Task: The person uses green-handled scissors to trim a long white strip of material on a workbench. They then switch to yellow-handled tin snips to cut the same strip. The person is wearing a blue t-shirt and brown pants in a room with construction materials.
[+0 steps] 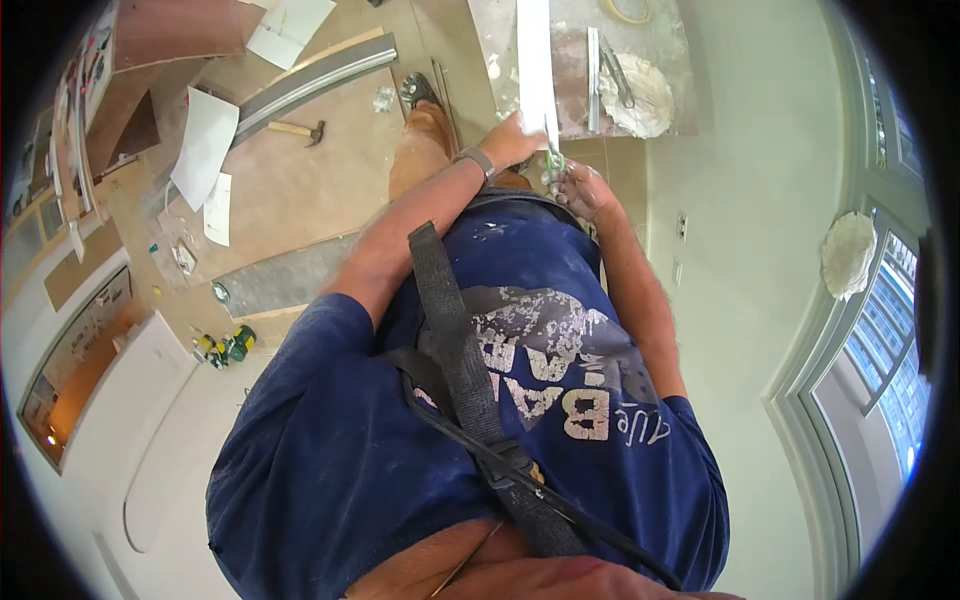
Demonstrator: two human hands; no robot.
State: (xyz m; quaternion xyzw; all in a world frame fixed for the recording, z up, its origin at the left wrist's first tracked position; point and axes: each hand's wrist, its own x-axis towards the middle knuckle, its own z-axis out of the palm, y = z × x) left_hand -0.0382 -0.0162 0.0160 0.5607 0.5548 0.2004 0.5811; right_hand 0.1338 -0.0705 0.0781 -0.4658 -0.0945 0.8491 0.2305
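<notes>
A long, narrow white strip (535,70) stretches away from me past the edge of a plaster-smeared board. Near its close end, my left hand (514,140), with a watch on the wrist, is closed on it. My right hand (586,190), dusted white, has its fingers curled round a green-handled hand tool (554,160) that looks like snips. The tool's head meets the near end of the strip; whether its jaws are around the edge is too small to tell.
On the board (490,30) lie a metal strip (593,85), a grey-handled tool (618,78), a white plaster lump (645,100) and a tape ring (630,12). To the left are a hammer (300,130), metal profiles (330,68) and white offcuts (206,150). A pale wall (730,200) stands close on my right.
</notes>
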